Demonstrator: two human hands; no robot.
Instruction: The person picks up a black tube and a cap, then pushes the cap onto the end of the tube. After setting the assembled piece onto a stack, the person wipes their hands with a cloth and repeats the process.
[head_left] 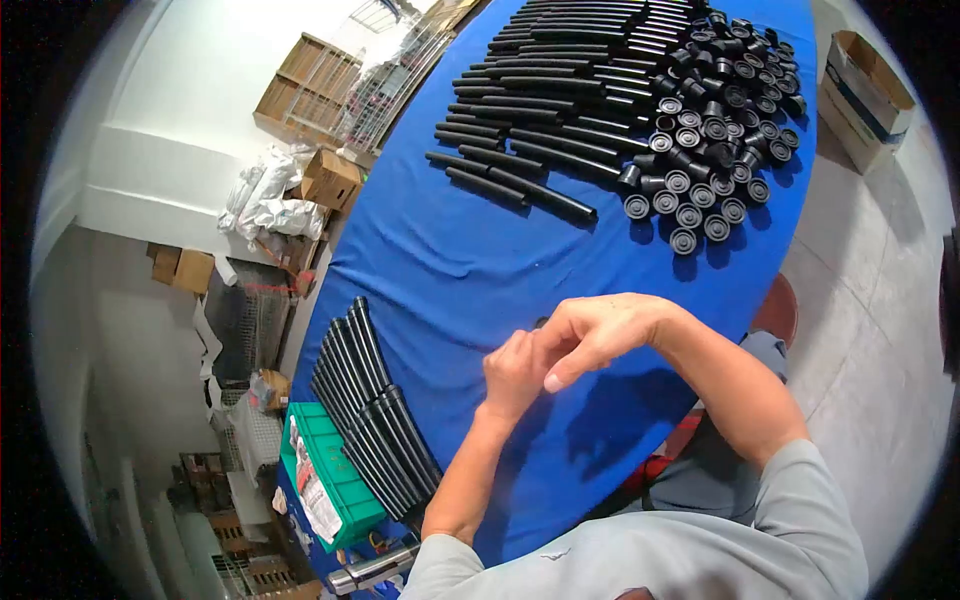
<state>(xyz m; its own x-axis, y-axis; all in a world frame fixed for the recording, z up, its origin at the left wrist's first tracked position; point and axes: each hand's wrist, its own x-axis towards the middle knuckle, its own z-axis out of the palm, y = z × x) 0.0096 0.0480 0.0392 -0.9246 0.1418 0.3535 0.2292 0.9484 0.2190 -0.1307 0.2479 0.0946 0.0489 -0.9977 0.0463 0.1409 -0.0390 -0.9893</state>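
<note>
My left hand [512, 378] is closed in a fist over the blue cloth. Against it, from the right, comes my right hand [607, 334], its fingers curled down and its thumb pointing at the left fist. A small dark bit [541, 322] peeks out above the place where both hands meet; I cannot tell what it belongs to. Beyond the hands lie many black ribbed round caps [688, 215] in a heap. Beside them are rows of black foam-like tubes [540, 195]. On the left, glossy black tubes [375, 420] lie stacked side by side.
The blue cloth [430, 260] covers a long table. A green crate [330, 475] with papers stands at its left edge, near a metal bar [372, 568]. An open cardboard box [865, 100] is on the floor at right. A reddish round stool [778, 310] sits beside the table.
</note>
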